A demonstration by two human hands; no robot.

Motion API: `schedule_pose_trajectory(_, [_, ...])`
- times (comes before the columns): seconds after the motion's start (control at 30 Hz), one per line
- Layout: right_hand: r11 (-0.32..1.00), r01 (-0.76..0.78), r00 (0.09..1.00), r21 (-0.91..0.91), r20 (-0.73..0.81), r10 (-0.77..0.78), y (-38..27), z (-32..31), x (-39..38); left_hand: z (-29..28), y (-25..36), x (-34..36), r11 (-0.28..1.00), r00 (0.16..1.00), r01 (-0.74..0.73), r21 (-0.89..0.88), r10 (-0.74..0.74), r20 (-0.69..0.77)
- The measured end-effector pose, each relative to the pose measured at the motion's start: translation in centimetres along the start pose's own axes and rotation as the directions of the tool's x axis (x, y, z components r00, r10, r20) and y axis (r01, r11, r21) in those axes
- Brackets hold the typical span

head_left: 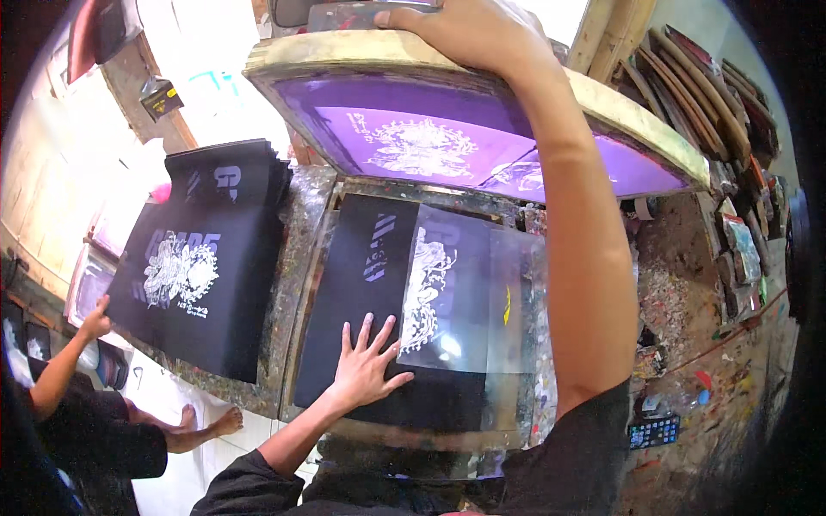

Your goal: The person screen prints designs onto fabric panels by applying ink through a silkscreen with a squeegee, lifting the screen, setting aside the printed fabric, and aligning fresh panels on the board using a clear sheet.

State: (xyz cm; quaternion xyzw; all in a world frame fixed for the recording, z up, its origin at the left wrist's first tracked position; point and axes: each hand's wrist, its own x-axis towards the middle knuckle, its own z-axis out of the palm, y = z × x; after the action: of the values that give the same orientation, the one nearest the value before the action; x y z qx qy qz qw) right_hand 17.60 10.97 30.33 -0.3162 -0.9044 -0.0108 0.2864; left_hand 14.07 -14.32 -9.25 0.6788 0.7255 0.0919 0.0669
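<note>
My left hand (370, 363) lies flat with fingers spread on a black sheet (353, 258) with faded grey lettering. Partly covering that sheet is a clear film (473, 292), with a white figure print (426, 292) along its left side and a small yellow mark on its right. Up at the top, my right hand (482, 34) grips the upper edge of a tilted screen printing frame (637, 120) with pale wooden sides. Its purple mesh shows a white design. A dark bar (335, 15) rests by my right thumb; some of my fingers are hidden behind the frame.
To the left lies a stack of black sheets (232, 301), the top one printed white. Another person's hand (96, 320) touches its edge. Wooden frames (688, 95) lean at the upper right. A phone (654, 433) lies on the stained surface at the lower right.
</note>
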Motion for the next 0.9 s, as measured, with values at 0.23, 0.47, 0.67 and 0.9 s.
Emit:
schedule_pose_trajectory(0.23, [1.000,-0.011,0.999,0.024,0.040,0.010,0.8,-0.2,1.2,0.4,-0.1,0.7,1.000,0.999,0.027,0.012,-0.027,-0.022])
schedule_pose_trajectory(0.47, [0.970,0.207,0.978,0.124,-0.009,-0.208,2.4,2.4,3.9,0.2,-0.2,-0.2,1.000,1.000,0.016,0.004,-0.016,0.015])
schedule_pose_trajectory(0.67, [0.985,0.170,0.985,-0.030,0.040,-0.169,2.7,1.8,4.5,-0.1,-0.2,0.2,1.000,1.000,0.001,0.016,-0.002,0.016])
schedule_pose_trajectory(0.9, [0.920,0.391,0.920,-0.006,0.017,-0.391,3.3,3.0,5.1,0.5,-0.5,0.2,1.000,1.000,-0.002,0.016,0.002,0.004])
